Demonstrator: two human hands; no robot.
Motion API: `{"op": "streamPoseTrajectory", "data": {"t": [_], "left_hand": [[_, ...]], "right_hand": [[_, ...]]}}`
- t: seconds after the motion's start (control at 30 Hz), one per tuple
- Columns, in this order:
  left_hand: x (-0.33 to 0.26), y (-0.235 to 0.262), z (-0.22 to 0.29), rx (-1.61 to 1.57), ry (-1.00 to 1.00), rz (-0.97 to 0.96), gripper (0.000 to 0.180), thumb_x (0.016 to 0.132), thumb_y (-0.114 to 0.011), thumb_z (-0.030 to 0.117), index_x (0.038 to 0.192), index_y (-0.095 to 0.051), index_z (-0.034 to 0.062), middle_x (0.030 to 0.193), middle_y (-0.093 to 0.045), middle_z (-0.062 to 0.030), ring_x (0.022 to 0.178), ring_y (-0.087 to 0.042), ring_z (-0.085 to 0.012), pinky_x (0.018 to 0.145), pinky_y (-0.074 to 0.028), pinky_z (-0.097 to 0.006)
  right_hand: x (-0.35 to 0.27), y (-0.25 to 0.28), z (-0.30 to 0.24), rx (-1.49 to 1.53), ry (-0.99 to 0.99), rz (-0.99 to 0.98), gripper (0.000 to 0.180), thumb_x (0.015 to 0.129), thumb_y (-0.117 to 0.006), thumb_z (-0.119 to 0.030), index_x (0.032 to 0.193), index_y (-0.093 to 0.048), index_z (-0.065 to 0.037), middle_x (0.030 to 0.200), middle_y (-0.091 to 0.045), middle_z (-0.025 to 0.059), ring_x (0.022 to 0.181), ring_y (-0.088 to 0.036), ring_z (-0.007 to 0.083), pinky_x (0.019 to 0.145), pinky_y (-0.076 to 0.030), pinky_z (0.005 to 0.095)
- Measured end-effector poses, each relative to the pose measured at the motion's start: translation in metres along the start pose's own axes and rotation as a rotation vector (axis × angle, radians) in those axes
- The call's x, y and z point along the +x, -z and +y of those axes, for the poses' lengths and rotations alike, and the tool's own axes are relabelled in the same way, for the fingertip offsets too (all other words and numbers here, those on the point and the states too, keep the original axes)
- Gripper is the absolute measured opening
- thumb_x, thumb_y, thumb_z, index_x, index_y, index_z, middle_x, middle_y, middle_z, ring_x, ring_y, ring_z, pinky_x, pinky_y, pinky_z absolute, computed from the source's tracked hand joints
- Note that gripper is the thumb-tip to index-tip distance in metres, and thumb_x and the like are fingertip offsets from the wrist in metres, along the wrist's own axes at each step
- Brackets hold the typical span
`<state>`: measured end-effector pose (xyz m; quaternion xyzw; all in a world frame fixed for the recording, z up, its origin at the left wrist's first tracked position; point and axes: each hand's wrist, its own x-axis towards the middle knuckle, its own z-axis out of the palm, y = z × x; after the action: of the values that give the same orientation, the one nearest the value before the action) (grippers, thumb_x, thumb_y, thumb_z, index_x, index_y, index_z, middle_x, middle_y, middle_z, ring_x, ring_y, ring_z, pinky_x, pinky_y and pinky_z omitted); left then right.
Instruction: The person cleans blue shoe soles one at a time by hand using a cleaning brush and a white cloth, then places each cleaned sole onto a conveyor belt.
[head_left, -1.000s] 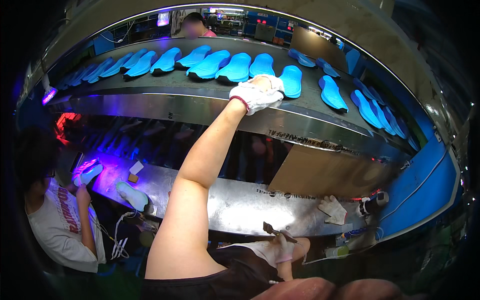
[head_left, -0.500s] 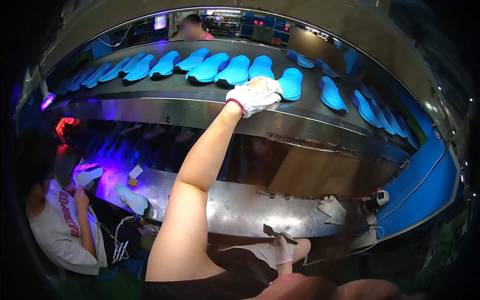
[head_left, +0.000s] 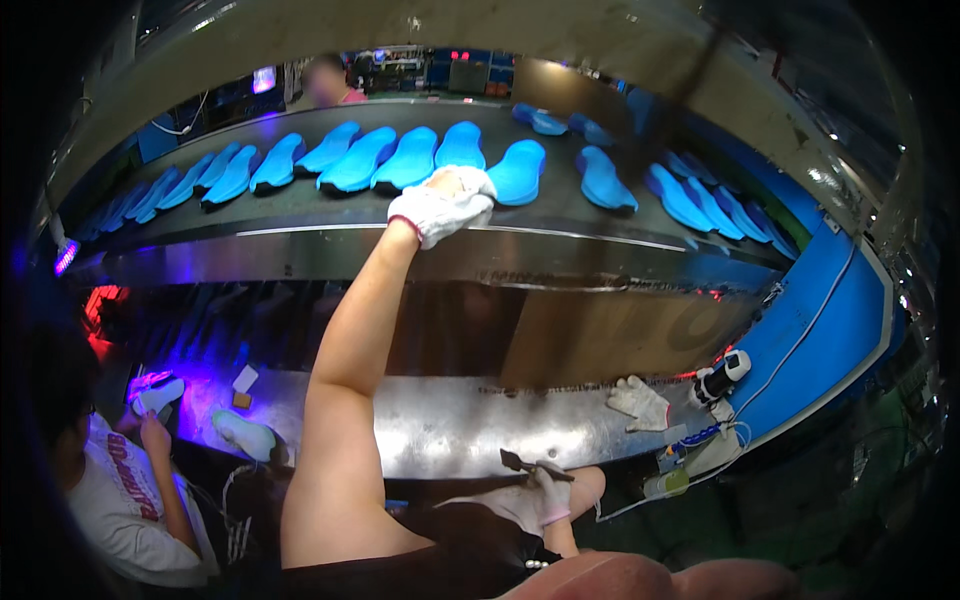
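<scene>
My left hand [head_left: 445, 207], in a white glove with a dark red cuff, reaches up to the conveyor belt. Its closed fingers are at the lower left edge of a bright blue shoe sole [head_left: 520, 174] and seem to grip it; the fingertips are partly hidden. Just behind this hand lies another blue sole [head_left: 461, 146], its lower end covered by the glove. Down by my lap, my gloved right hand [head_left: 550, 494] is closed round the handle of a dark flat brush [head_left: 514, 461], whose head points left.
Several blue soles line the belt [head_left: 385, 205] on both sides. Below it runs a metal bench [head_left: 450, 425] with a loose white glove [head_left: 640, 404] and a black-and-white device [head_left: 722, 376]. At left a co-worker [head_left: 130, 510] handles a pale sole [head_left: 158, 396] under purple light.
The view has turned slightly, so the belt and bench sit further left in it. My left hand stays by the same sole, and my right hand still holds the brush.
</scene>
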<state>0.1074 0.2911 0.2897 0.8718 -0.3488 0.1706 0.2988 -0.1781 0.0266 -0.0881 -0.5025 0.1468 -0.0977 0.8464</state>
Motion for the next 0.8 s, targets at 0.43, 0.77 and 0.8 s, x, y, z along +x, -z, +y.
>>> {"op": "streamPoseTrajectory", "data": {"t": [0.43,0.77,0.8], "left_hand": [[-0.014,-0.006,0.008,0.022,-0.172,0.244,0.022,0.087,-0.058,0.024,0.098,-0.069,0.0089,0.108,-0.066,-0.0092,0.096,-0.063,-0.0263,0.084,-0.049,-0.033],[-0.162,-0.088,0.084,-0.181,-0.554,0.323,0.027,0.075,-0.068,-0.002,0.101,-0.063,0.0025,0.097,-0.064,-0.0132,0.098,-0.063,-0.0330,0.082,-0.052,-0.038],[-0.178,-0.111,0.083,-0.236,-0.575,0.176,0.025,0.075,-0.068,-0.001,0.099,-0.062,0.0032,0.098,-0.063,-0.0135,0.096,-0.061,-0.0328,0.082,-0.052,-0.039]], "right_hand": [[-0.006,-0.008,-0.003,-0.113,0.002,-0.014,0.023,0.092,-0.059,-0.007,0.110,-0.058,0.008,0.085,-0.060,0.0073,0.070,-0.057,0.0129,0.063,-0.050,0.0255],[-0.026,-0.004,-0.065,0.092,0.267,0.284,0.025,0.091,-0.063,-0.006,0.113,-0.053,0.002,0.097,-0.063,0.0110,0.081,-0.065,0.0169,0.056,-0.052,0.0229],[-0.028,-0.005,-0.075,0.075,0.278,0.339,0.025,0.090,-0.062,-0.004,0.113,-0.054,0.002,0.097,-0.063,0.0108,0.081,-0.065,0.0164,0.055,-0.052,0.0223]]}}
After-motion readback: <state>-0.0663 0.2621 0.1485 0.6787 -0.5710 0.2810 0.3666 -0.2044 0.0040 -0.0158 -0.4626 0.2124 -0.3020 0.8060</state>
